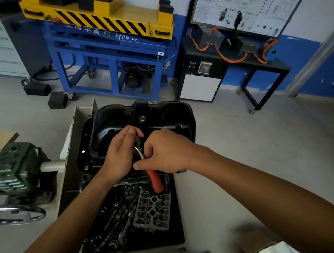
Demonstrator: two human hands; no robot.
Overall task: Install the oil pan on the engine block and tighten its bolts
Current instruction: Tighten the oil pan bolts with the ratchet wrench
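My left hand [119,154] was over the near part of the oil pan [163,114], its fingers [131,131] curled in narrow and pinched at the metal head of the ratchet wrench [139,150]. What sat under that head I could not tell, since my own hand covered it. My right hand [165,150] lay just beside the left, the fingers folded down around the wrench's steel shank, thumb pointing left along it. The red handle [156,180] stuck out below my right palm, slanting down toward me and to the right.

The oil pan was black and glossy, seated hollow-side down on top of the engine block [137,178], which showed only as a strip of dark metal under the pan's near edge. A round plug [142,119] sat near the pan's far middle. Along the left flange [85,141] I could see small bright bolt points, one near the corner [86,167].

Nearer to me, in a dark tray [175,224], lay a grey cast part full of holes [152,211] and a heap of dark loose metal pieces [113,221]. A green gearbox [13,167] with a handwheel [12,213] stood to my left. Across the floor stood a blue frame stand [107,68] topped with a yellow striped fixture [98,14], and to its right a black bench [234,60] with orange cables [233,59].
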